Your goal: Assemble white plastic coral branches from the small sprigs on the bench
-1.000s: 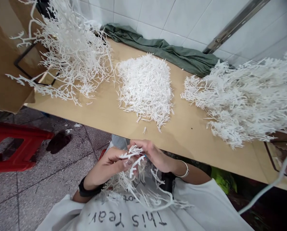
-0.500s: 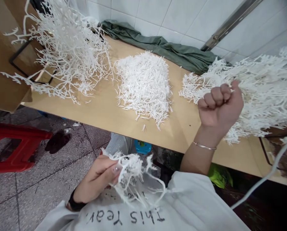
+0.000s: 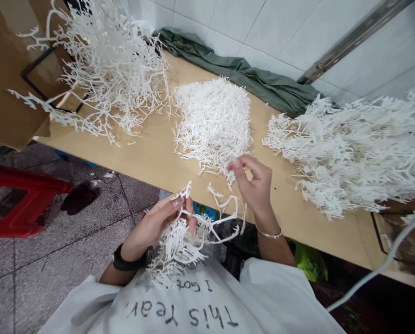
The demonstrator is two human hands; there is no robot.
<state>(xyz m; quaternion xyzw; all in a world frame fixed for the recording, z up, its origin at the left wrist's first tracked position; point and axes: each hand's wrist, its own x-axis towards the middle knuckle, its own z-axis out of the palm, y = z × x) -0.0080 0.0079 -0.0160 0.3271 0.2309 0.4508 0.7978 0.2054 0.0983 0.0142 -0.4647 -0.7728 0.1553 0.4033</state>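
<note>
My left hand (image 3: 162,218) is closed around a white plastic artificial branch (image 3: 224,220), low in front of my shirt. Its forked twigs spread to the right, and a dense tangle of fine tips hangs below the fingers. Over the front right corner of a heap of short white sprigs (image 3: 212,123) is my right hand (image 3: 256,183), thumb and forefinger pinched together. Whatever lies between those fingertips is too small to make out. The heap sits mid-table.
Long bare-looking white branches (image 3: 113,69) pile up at the table's left, beside a cardboard box (image 3: 5,79). Fuller white branches (image 3: 360,153) lie at the right. A green cloth (image 3: 235,69) runs along the tiled wall. A red stool (image 3: 22,199) stands on the floor; a pale cable (image 3: 378,264) crosses lower right.
My right hand has come left and down from above the right-hand branches to the heap's front corner. My left hand has risen slightly with the branch, which is turned differently.
</note>
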